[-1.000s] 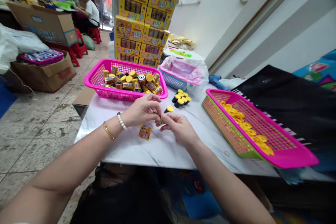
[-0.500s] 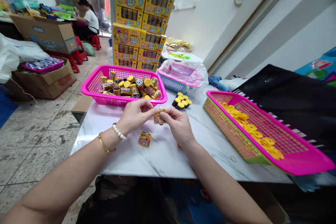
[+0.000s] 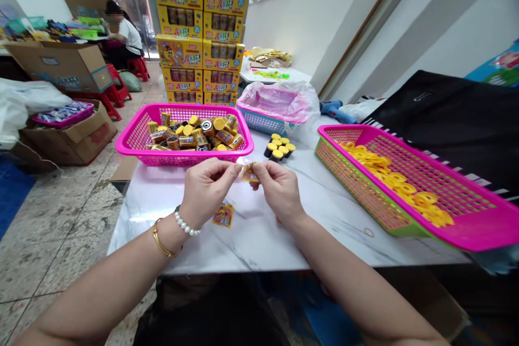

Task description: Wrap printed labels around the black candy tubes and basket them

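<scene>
My left hand (image 3: pixel 206 188) and my right hand (image 3: pixel 277 190) pinch a small orange printed sticker (image 3: pixel 248 172) between their fingertips, held just above the white marble table (image 3: pixel 251 235). A second sticker (image 3: pixel 223 214) lies flat on the table under my left wrist. Behind my hands stands a pink basket (image 3: pixel 138 143) holding several small yellow-capped labelled tubes (image 3: pixel 194 132). A small group of black tubes with yellow caps (image 3: pixel 278 148) stands on the table beyond my right hand.
A pink-and-green basket (image 3: pixel 466 221) with yellow rings (image 3: pixel 401 184) sits at the right. A blue basket lined with a plastic bag (image 3: pixel 279 105) and stacked yellow cartons (image 3: pixel 198 32) stand behind. Cardboard boxes (image 3: pixel 60 65) and a seated person (image 3: pixel 121 32) are far left.
Both hands lifted the sticker off the table and now hold it up between them. The camera view has shifted a little, so the baskets sit lower and nearer in the frame.
</scene>
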`<state>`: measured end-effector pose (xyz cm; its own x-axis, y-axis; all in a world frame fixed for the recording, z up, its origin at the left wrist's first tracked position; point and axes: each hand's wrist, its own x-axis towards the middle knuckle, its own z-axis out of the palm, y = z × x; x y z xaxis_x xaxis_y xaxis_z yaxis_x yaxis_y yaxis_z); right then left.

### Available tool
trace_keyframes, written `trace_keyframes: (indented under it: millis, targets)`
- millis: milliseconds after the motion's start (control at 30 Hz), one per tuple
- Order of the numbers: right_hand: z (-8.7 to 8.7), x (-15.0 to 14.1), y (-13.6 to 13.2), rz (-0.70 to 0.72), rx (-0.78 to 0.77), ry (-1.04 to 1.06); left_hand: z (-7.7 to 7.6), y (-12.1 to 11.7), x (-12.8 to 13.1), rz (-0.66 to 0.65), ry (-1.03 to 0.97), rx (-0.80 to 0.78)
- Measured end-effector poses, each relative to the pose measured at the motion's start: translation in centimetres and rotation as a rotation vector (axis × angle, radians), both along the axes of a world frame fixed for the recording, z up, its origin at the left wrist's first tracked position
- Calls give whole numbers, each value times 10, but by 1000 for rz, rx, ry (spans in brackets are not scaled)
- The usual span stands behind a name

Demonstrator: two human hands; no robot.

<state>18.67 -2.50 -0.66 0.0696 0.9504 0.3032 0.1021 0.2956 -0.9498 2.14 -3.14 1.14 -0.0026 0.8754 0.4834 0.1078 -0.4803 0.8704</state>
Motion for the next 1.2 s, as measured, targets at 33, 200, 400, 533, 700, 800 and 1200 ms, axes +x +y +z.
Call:
trace_keyframes:
  millis: [33, 200, 400, 533, 700, 800, 1200]
  targets:
    - [0, 0, 0, -10, 7, -11, 0, -1, 0, 16, 9, 18]
    - [-3, 0, 1, -21, 67, -76, 1, -1, -1, 25, 47, 38]
    - [-16, -6, -2, -13, 247, -222, 0, 1, 0, -5, 95, -35]
    - [-14, -1, 1, 42, 344, -316, 4, 2, -1, -52, -22, -244]
    - [2, 32, 16, -63, 318, -686, 6, 16, -7, -208, -252, -603]
    - [1, 43, 22, -67, 95, -992, 2, 24, -12, -282, -330, -734]
    - [8, 42, 26, 345, -137, 166, 8, 33, -12, -367, -673, -1017]
